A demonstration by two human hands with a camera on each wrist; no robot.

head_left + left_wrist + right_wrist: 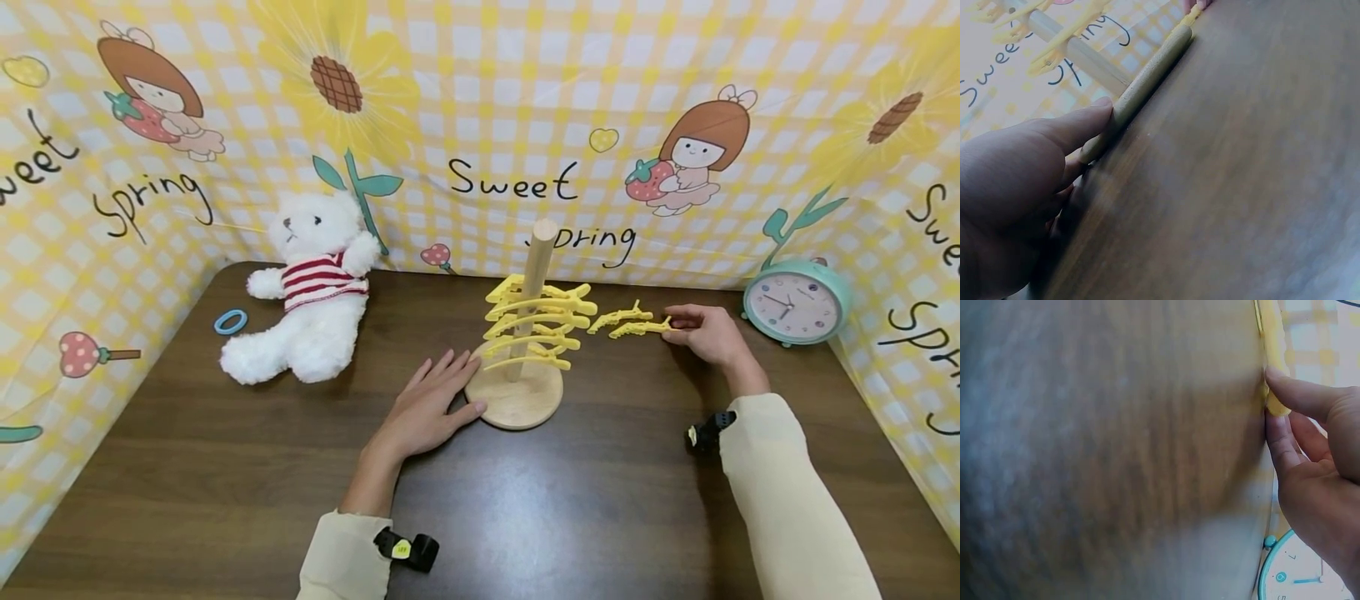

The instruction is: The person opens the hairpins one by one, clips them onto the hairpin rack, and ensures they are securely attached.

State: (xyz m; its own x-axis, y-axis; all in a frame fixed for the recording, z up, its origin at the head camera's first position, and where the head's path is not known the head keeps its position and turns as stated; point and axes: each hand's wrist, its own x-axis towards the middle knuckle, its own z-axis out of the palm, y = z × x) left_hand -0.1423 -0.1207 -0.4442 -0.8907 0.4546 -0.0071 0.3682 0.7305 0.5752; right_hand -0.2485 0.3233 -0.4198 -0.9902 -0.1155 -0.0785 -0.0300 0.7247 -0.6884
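Observation:
A wooden stand has a round base (pixel 517 406) and an upright pole (pixel 537 265). Several yellow curved pieces (pixel 525 340) with forked ends sit stacked around the pole. My left hand (pixel 427 408) lies at the left edge of the base, fingers straight and thumb against the rim (pixel 1147 87). Right of the stand, two yellow branch-like pieces (pixel 621 317) lie on the table. With thumb and fingertips, my right hand (pixel 708 333) pinches the end of the nearer yellow piece (pixel 1275 403). Their exact kind is unclear.
A white teddy bear (pixel 322 292) in a striped shirt sits at the back left, beside a blue ring (pixel 230 322). A mint alarm clock (pixel 797 302) stands at the back right. Patterned cloth (pixel 510 108) walls off the back and sides of the brown table (pixel 225 467).

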